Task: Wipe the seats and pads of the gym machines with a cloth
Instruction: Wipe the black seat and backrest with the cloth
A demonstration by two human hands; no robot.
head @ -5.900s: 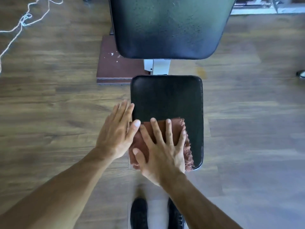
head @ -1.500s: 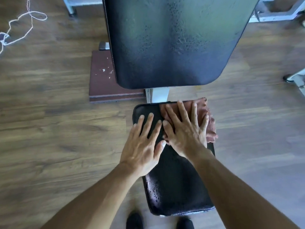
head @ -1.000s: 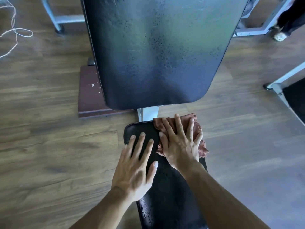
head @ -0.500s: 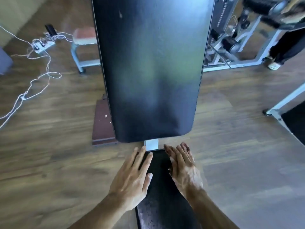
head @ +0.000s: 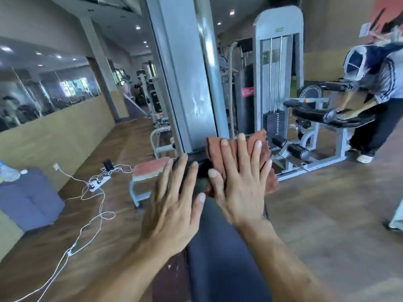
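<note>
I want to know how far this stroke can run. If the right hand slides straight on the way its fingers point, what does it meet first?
Probably the grey upright column just past the pad's top edge; the right hand presses the cloth there, though depth is unclear.

Little can be read. The black punching bag (head: 246, 99) carries a red band with white lettering, too blurred to make out. A small label at the top of the grey weight machine (head: 279, 30) is also illegible.

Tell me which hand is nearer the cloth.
Right. The right hand presses flat on the cloth; the left hand lies beside it on the black pad.
</note>
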